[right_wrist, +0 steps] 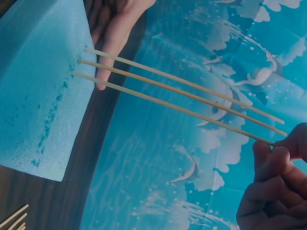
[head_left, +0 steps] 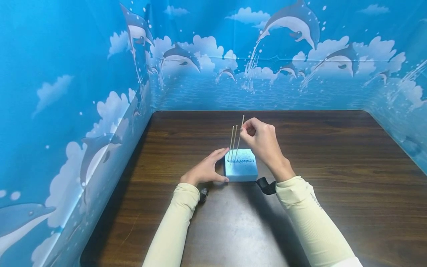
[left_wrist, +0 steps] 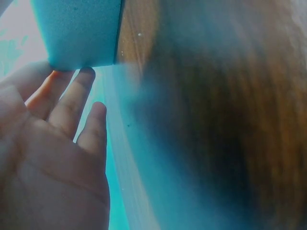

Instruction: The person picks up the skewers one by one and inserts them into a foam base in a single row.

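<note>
A light blue foam block [head_left: 241, 171] lies on the table, with a line of small dark holes across its top. Two thin wooden sticks [head_left: 231, 137] stand upright at the left end of that line. Beside them a third wooden stick [right_wrist: 168, 104] leans slightly, its lower end at the holes. Thumb and fingertips of my right hand [head_left: 263, 139] pinch this stick near its upper end. My left hand [head_left: 207, 167] spans the block's left side, thumb by the front corner and fingers by the back one. The left wrist view shows its fingers [left_wrist: 72, 103] fairly straight, tips against the block.
Several loose sticks [right_wrist: 14, 220] lie on the dark wooden table [head_left: 333, 155] near the block. A blue dolphin-print curtain [head_left: 207, 85] borders the table at the back and sides. Black straps [head_left: 265, 185] hang at the wrists.
</note>
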Motion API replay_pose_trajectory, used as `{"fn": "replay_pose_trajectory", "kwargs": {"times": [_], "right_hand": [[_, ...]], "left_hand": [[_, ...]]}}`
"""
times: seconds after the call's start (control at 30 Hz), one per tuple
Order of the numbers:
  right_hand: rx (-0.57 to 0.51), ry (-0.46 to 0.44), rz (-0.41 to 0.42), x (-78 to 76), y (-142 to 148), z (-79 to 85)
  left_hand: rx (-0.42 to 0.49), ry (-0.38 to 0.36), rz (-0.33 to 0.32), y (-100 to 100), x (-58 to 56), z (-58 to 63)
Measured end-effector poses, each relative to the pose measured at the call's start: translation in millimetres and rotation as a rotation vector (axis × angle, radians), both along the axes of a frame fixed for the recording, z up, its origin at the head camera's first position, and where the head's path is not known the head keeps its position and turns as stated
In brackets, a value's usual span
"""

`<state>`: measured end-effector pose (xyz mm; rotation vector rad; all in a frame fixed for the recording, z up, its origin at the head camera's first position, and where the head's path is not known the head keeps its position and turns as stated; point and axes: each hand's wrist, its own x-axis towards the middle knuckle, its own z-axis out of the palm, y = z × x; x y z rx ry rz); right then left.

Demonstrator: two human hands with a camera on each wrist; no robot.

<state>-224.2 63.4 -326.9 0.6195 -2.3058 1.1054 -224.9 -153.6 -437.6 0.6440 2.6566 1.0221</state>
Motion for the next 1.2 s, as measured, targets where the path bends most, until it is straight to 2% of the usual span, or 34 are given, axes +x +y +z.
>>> {"fn": "replay_pose_trajectory", "kwargs": {"times": [0.4,0.6,0.8,0.9,1.0,1.1,1.2], "right_hand": [[-0.006,0.003,0.044,-2.2,-3,-7.2],[-0.023,0.013,0.039,-2.3,-1,-12.4],[0.012,-0.051,0.053,0.0,3,-8.2],[0.007,-0.093,0.015,0.1,15,-4.4],[0.001,-0.147,-0.07,-3.5,39,-6.7],[0.049,-0.236,-0.162,-8.4,66,-18.3],[0.129,-0.358,-0.204,-11.2,90,-34.5]], "left_hand": [[-0.013,0.0,-0.002,1,0.6,0.6],[-0.009,0.003,-0.017,2,0.0,1.2],[-0.01,-0.004,-0.006,1,1.1,0.5],[0.003,0.001,-0.015,2,0.7,0.8],[0.014,0.009,-0.027,3,-0.2,0.7],[0.01,0.014,-0.03,1,-0.4,-0.5],[-0.004,0.011,-0.02,-1,0.3,-1.1]]}}
